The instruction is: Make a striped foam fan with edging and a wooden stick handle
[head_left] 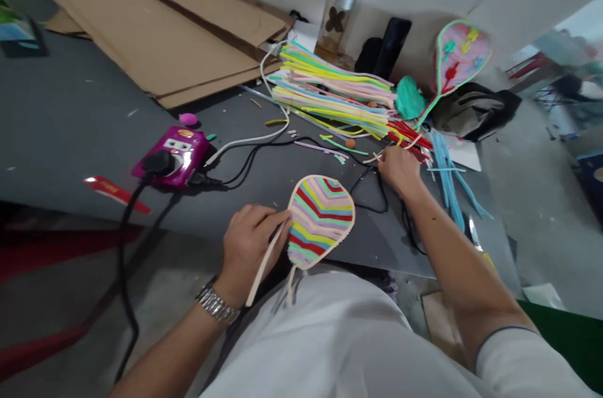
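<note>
My left hand (254,241) grips the left edge of a small fan-shaped piece (321,217) covered in zigzag stripes of coloured pipe cleaners, with a cream border. A loose cream pipe cleaner (266,265) hangs down from between the same fingers. Out at the right, my right hand (399,167) is closed low over the table, its fingertips by short cream pieces (374,158) and the red pipe cleaners (414,145). What those fingers hold, if anything, is hidden. Beyond it lie thick bundles of coloured pipe cleaners (330,96).
A purple power socket (181,156) with black cables sits at the left, near a red-handled cutter (115,192). Cardboard sheets (179,27), a glass bottle (336,9), a phone (393,43) and a pink fan (461,59) stand or lie behind. Light-blue pipe cleaners (447,184) lie right.
</note>
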Action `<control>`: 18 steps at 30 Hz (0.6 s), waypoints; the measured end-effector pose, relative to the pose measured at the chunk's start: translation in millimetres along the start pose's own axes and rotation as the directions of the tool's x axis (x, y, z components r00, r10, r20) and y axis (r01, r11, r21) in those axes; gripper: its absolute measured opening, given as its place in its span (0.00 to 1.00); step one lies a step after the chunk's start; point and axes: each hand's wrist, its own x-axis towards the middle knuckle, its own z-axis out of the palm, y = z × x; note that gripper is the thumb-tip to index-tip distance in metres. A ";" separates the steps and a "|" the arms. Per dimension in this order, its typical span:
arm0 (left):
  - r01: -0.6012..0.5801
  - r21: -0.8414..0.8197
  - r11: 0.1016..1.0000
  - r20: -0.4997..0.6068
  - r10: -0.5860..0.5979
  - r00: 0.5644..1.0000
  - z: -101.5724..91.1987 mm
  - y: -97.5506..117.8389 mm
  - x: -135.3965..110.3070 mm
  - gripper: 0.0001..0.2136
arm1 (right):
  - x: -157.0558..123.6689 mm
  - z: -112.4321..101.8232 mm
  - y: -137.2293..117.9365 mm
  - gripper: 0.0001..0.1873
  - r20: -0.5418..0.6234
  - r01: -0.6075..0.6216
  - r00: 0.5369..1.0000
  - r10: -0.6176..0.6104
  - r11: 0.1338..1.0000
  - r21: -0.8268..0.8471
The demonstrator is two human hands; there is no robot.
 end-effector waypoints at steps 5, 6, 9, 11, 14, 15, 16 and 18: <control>0.027 0.011 1.000 0.018 -0.027 0.999 -0.9 2.4 0.4 0.04 | -17.8 10.9 -28.3 0.05 -0.060 0.148 0.989 -0.135 0.922 0.357; 0.030 0.013 0.999 0.018 -0.030 0.999 -1.5 3.0 0.7 0.04 | -26.3 19.9 -36.7 0.07 -0.037 0.162 0.986 -0.162 0.887 0.432; 0.035 0.017 0.999 0.032 -0.035 0.999 -3.4 4.6 1.5 0.04 | -53.0 51.9 -59.3 0.10 0.048 0.156 0.965 -0.256 0.716 0.681; 0.036 0.016 0.999 0.040 -0.037 0.998 -4.6 5.2 2.1 0.04 | -66.0 68.3 -68.5 0.09 0.065 0.161 0.944 -0.323 0.623 0.766; 0.038 0.002 0.999 0.044 -0.038 0.998 -5.6 5.9 3.0 0.03 | -74.1 77.7 -74.2 0.08 0.036 0.242 0.921 -0.389 0.641 0.728; 0.039 -0.002 0.999 0.046 -0.039 0.998 -5.7 6.1 3.3 0.03 | -74.4 78.2 -75.4 0.08 0.018 0.261 0.921 -0.389 0.652 0.712; 0.039 -0.004 0.999 0.047 -0.038 0.998 -5.7 6.3 3.5 0.03 | -74.2 78.4 -76.8 0.08 -0.002 0.272 0.924 -0.381 0.656 0.704; 0.039 0.001 0.999 0.046 -0.039 0.998 -5.4 6.4 3.6 0.03 | -73.3 79.3 -80.2 0.08 -0.042 0.292 0.928 -0.370 0.652 0.700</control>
